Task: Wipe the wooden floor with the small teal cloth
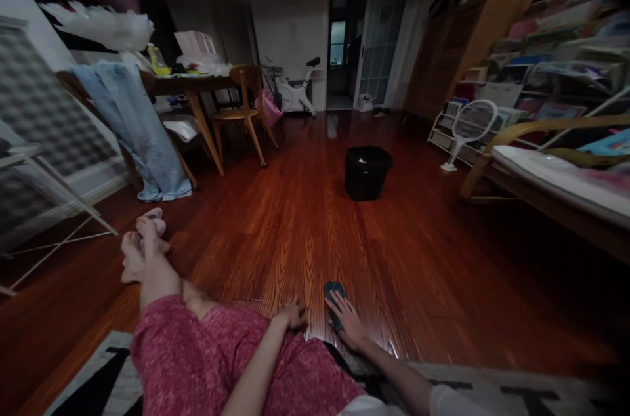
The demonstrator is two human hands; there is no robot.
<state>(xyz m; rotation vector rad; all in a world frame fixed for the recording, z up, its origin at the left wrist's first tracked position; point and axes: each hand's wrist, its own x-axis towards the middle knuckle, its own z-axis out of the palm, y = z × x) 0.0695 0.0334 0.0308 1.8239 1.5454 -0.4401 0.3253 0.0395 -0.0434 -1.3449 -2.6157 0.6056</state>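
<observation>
A dark teal cloth (334, 290) lies on the reddish wooden floor (305, 232), just in front of the person's lap. My right hand (347, 317) rests flat on the cloth with its fingers spread, pressing it to the floor. To the left of it, my left hand (294, 315) is on the floor beside the red shorts (236, 344), its fingers apart and somewhat bent, with nothing in it. Further forward stands a black bin (367, 173), upright on the floor.
At the left are a table (191, 84), a wooden chair (243, 111), jeans (132, 121) over another chair and a white rack (59, 219). A wooden-armed seat (551, 186) and white racket-shaped object (472, 124) stand right. A patterned rug (467, 376) lies below.
</observation>
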